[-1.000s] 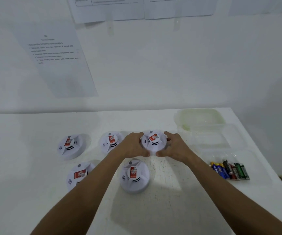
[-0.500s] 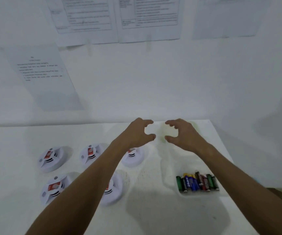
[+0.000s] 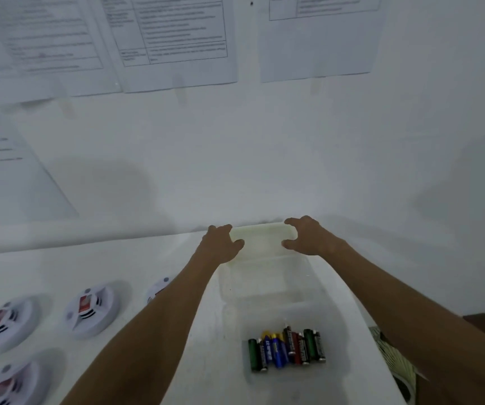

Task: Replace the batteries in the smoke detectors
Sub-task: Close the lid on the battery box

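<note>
My left hand [image 3: 221, 244] and my right hand [image 3: 308, 236] hover, fingers spread and curled, over the two sides of a pale translucent tub [image 3: 264, 233] at the table's back edge. Neither hand holds anything. Several batteries [image 3: 286, 347] in green, blue, red and black lie side by side in a clear tray [image 3: 331, 323] near the front right. White round smoke detectors with red labels sit at the left: one [image 3: 92, 309] in the middle row, one [image 3: 5, 321] further left, one [image 3: 10, 384] at the bottom left. Another detector [image 3: 159, 287] shows partly behind my left forearm.
A second clear container [image 3: 264, 276] stands between the tub and the battery tray. Printed sheets [image 3: 171, 39] hang on the white wall behind the table. The table's right edge [image 3: 375, 346] runs close to my right forearm.
Both hands let go of the detector they held and moved up and right to the pale tub. The view swung right, so the detectors slid to the left edge.
</note>
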{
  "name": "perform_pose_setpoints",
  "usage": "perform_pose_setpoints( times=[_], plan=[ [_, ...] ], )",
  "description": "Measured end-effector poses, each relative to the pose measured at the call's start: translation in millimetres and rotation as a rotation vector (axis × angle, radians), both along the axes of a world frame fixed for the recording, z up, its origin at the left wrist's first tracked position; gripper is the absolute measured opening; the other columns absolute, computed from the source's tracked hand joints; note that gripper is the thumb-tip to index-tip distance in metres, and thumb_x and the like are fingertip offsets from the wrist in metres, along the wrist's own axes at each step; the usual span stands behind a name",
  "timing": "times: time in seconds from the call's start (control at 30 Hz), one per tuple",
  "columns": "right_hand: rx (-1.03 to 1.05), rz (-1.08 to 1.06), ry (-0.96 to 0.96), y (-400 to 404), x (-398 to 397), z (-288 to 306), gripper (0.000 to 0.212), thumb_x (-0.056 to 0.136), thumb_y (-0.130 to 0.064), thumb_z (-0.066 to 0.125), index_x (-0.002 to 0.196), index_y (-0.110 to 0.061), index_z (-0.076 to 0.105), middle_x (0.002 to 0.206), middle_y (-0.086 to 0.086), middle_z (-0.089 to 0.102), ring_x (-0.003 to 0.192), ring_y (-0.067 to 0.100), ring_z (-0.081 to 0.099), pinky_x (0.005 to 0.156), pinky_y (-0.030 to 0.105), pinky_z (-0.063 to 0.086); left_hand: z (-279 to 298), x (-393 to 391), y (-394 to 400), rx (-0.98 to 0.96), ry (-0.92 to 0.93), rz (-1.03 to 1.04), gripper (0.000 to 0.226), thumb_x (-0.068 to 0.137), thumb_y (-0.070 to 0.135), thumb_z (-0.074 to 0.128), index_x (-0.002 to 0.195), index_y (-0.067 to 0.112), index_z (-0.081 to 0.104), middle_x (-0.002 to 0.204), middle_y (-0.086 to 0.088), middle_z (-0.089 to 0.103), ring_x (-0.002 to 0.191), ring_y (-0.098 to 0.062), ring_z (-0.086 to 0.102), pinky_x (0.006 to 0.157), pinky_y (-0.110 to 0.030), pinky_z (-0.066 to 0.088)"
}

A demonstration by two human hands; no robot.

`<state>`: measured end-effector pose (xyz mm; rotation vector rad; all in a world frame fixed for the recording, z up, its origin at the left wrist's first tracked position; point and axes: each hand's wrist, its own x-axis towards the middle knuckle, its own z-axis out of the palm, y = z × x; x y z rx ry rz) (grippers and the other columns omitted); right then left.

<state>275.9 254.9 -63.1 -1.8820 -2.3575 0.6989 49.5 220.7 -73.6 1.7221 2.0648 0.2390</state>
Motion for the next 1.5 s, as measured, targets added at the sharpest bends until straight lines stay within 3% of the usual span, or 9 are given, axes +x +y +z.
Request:
perform_pose_setpoints(
  times=[0.1, 0.3, 0.6, 0.77, 0.97, 1.03, 1.13, 1.33, 1.5],
  plan=[
    [-0.076, 0.012, 0.039, 10.0, -3.1, -7.7, 0.076, 0.089, -0.047, 0.065, 0.152, -0.021, 0.032, 0.156, 0.009, 0.036, 0.144, 0.026, 0.033, 0.115, 0.038, 0.031, -7.6, 5.9, 1.2, -0.068, 0.003, 0.024, 0.074, 0.091, 0.058, 0.051, 0.147, 0.014, 0.034, 0.148, -0.011, 0.042, 0.138, -0.029, 0.035, 0.110, -0.040, 0.033],
    [-0.096, -0.063, 0.182, 14.1, -5.9, -15.7, 0.083, 0.078, -0.034, 0.081, 0.148, -0.019, 0.040, 0.154, 0.010, 0.036, 0.140, 0.023, 0.039, 0.110, 0.034, 0.036, -15.9, 8.2, 5.1, 0.001, -0.100, 0.147, 0.083, 0.083, 0.057, 0.064, 0.148, 0.015, 0.033, 0.147, -0.014, 0.039, 0.135, -0.032, 0.035, 0.107, -0.040, 0.033],
    [0.154, -0.179, 0.567, -29.9, -1.1, 30.6, 0.080, 0.079, -0.019, 0.081, 0.148, -0.018, 0.040, 0.151, 0.009, 0.042, 0.138, 0.027, 0.041, 0.114, 0.036, 0.034, 37.8, 22.7, -25.3, 0.448, -0.436, 0.293, 0.070, 0.085, 0.035, 0.072, 0.145, 0.018, 0.039, 0.133, -0.014, 0.044, 0.119, -0.025, 0.052, 0.093, -0.026, 0.038],
    [0.225, -0.111, 0.564, -121.3, 12.8, 43.0, 0.076, 0.084, -0.022, 0.076, 0.150, -0.022, 0.037, 0.151, -0.004, 0.040, 0.141, 0.016, 0.034, 0.103, 0.014, 0.021, 46.5, 34.1, -109.8, 0.454, -0.458, 0.263, 0.072, 0.082, 0.044, 0.072, 0.144, 0.027, 0.040, 0.127, -0.002, 0.044, 0.084, -0.010, 0.055, 0.082, -0.023, 0.039],
    [0.132, -0.125, 0.468, -215.7, 35.3, 9.8, 0.083, 0.084, -0.024, 0.076, 0.152, -0.025, 0.029, 0.133, -0.012, 0.044, 0.109, -0.004, 0.035, 0.078, -0.011, 0.024, -1.6, 49.1, -208.1, 0.321, -0.493, 0.224, 0.076, 0.080, 0.047, 0.073, 0.146, 0.033, 0.036, 0.124, 0.008, 0.053, 0.080, 0.002, 0.054, 0.075, -0.020, 0.043],
    [0.111, -0.179, 0.485, -224.7, 37.2, 0.8, 0.086, 0.083, -0.025, 0.077, 0.153, -0.026, 0.027, 0.132, -0.009, 0.045, 0.111, 0.002, 0.038, 0.083, -0.005, 0.029, -8.1, 53.6, -216.7, 0.303, -0.496, 0.252, 0.075, 0.082, 0.047, 0.071, 0.146, 0.033, 0.034, 0.128, 0.007, 0.053, 0.086, -0.002, 0.055, 0.078, -0.019, 0.039],
    [0.110, -0.225, 0.522, -230.0, 37.0, -5.0, 0.090, 0.081, -0.029, 0.077, 0.154, -0.031, 0.023, 0.145, -0.002, 0.043, 0.129, 0.020, 0.039, 0.096, 0.027, 0.037, -6.2, 59.6, -222.1, 0.318, -0.551, 0.278, 0.073, 0.086, 0.042, 0.069, 0.148, 0.032, 0.032, 0.136, 0.004, 0.049, 0.107, -0.012, 0.053, 0.086, -0.020, 0.035],
    [0.152, -0.234, 0.532, -241.0, 45.2, -1.2, 0.084, 0.084, -0.027, 0.075, 0.153, -0.028, 0.027, 0.127, -0.015, 0.038, 0.130, 0.017, 0.034, 0.093, 0.026, 0.031, -2.1, 66.0, -227.9, 0.318, -0.548, 0.281, 0.075, 0.085, 0.045, 0.068, 0.149, 0.033, 0.029, 0.134, 0.007, 0.049, 0.105, -0.016, 0.055, 0.086, -0.023, 0.039],
    [0.097, -0.227, 0.517, -241.0, 47.1, -17.7, 0.079, 0.085, -0.025, 0.073, 0.151, -0.024, 0.031, 0.149, -0.005, 0.042, 0.131, 0.020, 0.034, 0.099, 0.028, 0.033, -14.5, 74.6, -229.1, 0.279, -0.519, 0.288, 0.077, 0.087, 0.047, 0.064, 0.151, 0.028, 0.025, 0.147, 0.001, 0.041, 0.133, -0.023, 0.042, 0.109, -0.039, 0.038]
  ],
)
